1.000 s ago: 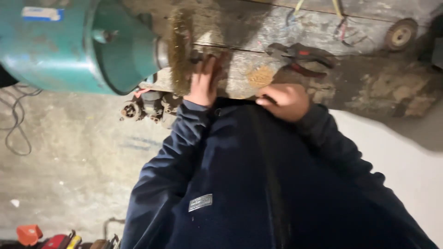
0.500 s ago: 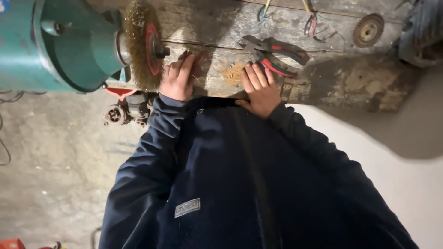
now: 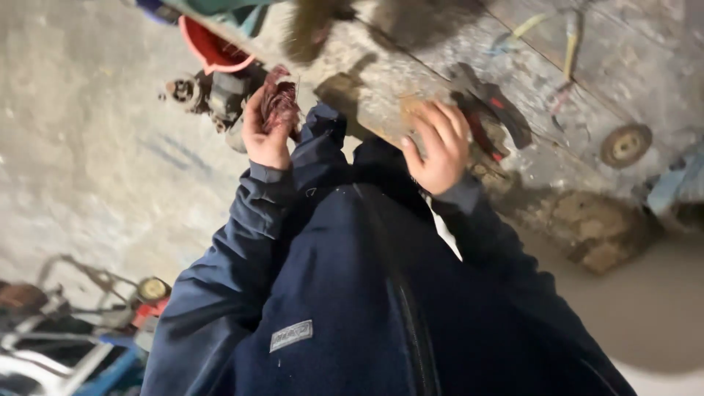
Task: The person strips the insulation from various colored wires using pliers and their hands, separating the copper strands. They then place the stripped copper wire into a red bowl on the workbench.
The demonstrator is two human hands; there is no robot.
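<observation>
The left hand (image 3: 265, 136), just above and left of the frame's middle, is closed around a dark red, rust-coloured piece (image 3: 280, 103), small and ribbed-looking; the blur hides what it is. The piece sits in the fingers near the edge of the worn wooden bench (image 3: 440, 66), below the wire brush wheel (image 3: 308, 29) at the top of the frame, apart from the wheel. The right hand (image 3: 436, 147), right of centre, lies flat and open on the bench edge with fingers spread, gripping nothing; a black and red tool (image 3: 488, 110) lies just beside its fingertips. A small engine part (image 3: 209, 92) sits on the concrete floor to the upper left. Judging by the stance, the piece seems to be held ready near the wheel while the other hand steadies the body. Bringing it to the bristles would call for a firm pinch and fingers kept clear of the wheel.
</observation>
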